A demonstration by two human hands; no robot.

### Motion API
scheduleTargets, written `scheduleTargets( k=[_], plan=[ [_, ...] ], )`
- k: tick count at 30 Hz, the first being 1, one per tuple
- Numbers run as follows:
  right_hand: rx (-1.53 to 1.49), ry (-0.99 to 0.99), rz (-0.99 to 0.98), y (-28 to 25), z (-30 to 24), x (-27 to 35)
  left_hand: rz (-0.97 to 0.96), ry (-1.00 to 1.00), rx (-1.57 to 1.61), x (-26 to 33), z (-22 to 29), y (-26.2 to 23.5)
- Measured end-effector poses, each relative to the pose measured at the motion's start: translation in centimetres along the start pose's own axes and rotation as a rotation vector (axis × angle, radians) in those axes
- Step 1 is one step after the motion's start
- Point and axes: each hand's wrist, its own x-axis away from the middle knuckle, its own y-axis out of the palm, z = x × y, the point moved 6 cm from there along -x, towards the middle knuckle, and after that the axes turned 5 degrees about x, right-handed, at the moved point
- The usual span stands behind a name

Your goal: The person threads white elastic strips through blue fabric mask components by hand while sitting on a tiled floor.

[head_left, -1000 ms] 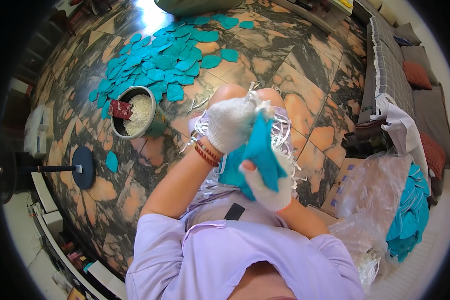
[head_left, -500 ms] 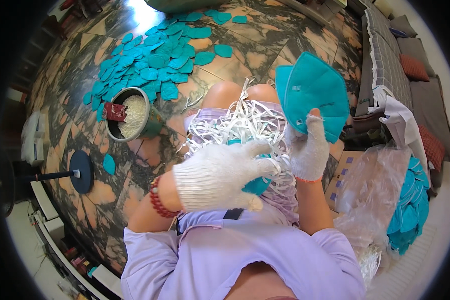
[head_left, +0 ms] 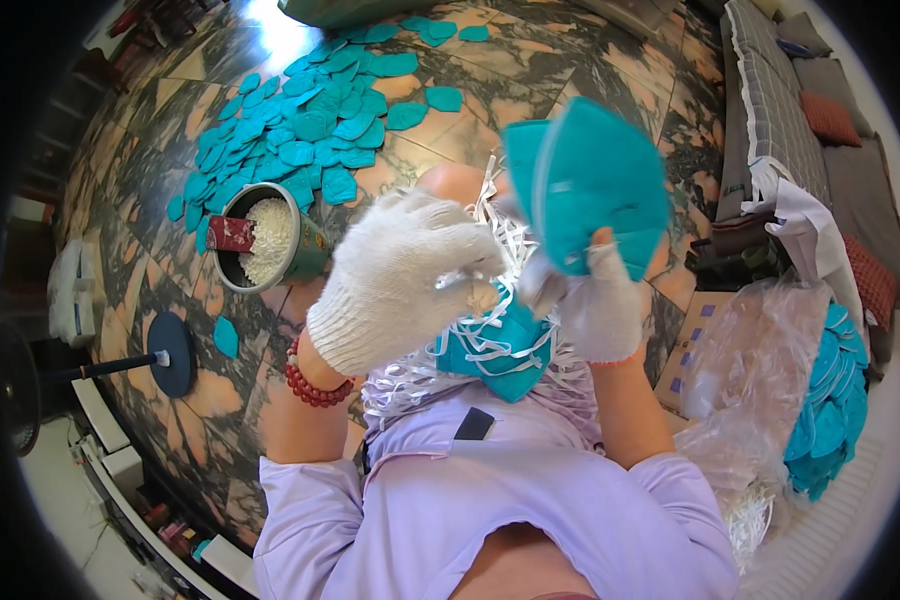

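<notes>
Teal folded face masks (head_left: pixel 605 190) stand raised in my right hand (head_left: pixel 600 305), at least two layers deep, with the thumb pressed on their near side. That hand wears a white knitted glove. My left hand (head_left: pixel 400 275), gloved the same way, is lifted over my lap with its fingers curled together. Whatever they may grip is hidden. Between my hands lies a tangle of white elastic straps (head_left: pixel 510 235) on my lap. More teal masks (head_left: pixel 515 345) rest there among the straps, partly covered by them.
A wide heap of teal masks (head_left: pixel 310 125) covers the floor ahead left. Closer stands a bucket (head_left: pixel 307 250) of white granules with a red piece inside. A round dark stand base (head_left: pixel 173 355) is at left. Clear plastic (head_left: pixel 745 350) and stacked masks (head_left: pixel 830 400) lie right, beside a sofa (head_left: pixel 780 110).
My left hand has risen away from my lap and its fingers have curled. The masks in my right hand have shifted left and turned, and the masks on my lap are more exposed.
</notes>
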Motion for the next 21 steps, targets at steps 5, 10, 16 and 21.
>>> scheduleTargets(
  k=[5, 10, 16, 21],
  plan=[
    [-0.012, 0.192, -0.125, 2.2, 2.0, 0.5, 0.085, -0.024, 0.239, -0.2, -1.8, -1.3],
    [0.272, 0.289, 0.161, -1.4, 1.6, 1.3, 0.573, -0.499, 0.806, 0.9, -6.1, -1.6],
    [0.607, 0.422, -0.161, 1.0, 1.9, 0.5, 0.102, -0.633, 0.868, -0.1, -5.7, 1.7],
    [0.752, -0.161, 0.141, -0.8, -2.7, 1.3, 0.503, -0.496, 0.711, -1.0, -17.3, -2.7]
  ],
)
